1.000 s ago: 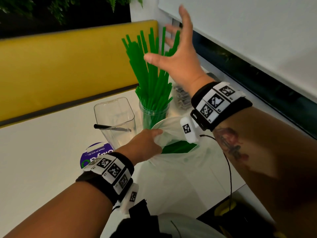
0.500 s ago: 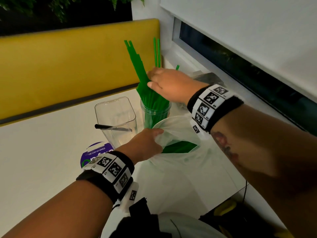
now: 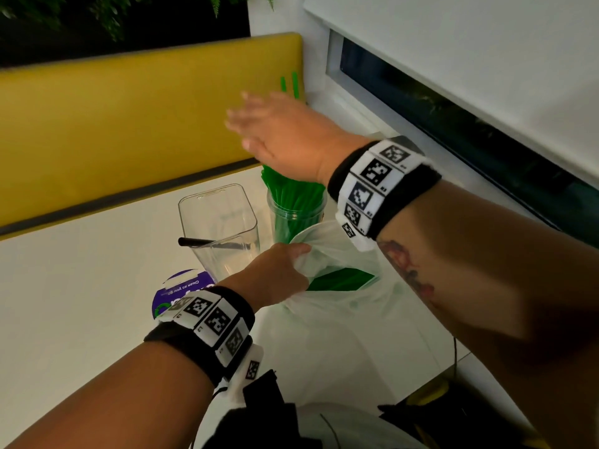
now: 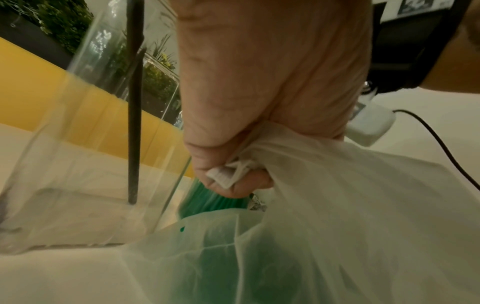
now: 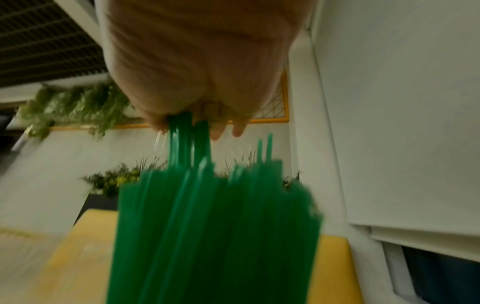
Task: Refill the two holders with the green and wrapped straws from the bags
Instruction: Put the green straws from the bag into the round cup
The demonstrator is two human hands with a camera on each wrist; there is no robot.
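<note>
Left of centre, the clear holder [image 3: 218,228] holds one black straw [image 3: 194,243]. At lower centre the left hand [image 3: 275,270] pinches the bag [image 3: 340,254] rim, green inside. Upper centre, the right hand [image 3: 282,134], fingers flat and spread, presses the green straws [image 3: 291,192] in the round cup [image 3: 295,222].

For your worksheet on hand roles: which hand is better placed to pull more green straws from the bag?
Right. The left hand grips the bag mouth; the right hand, flat on the straws, holds nothing.
</note>
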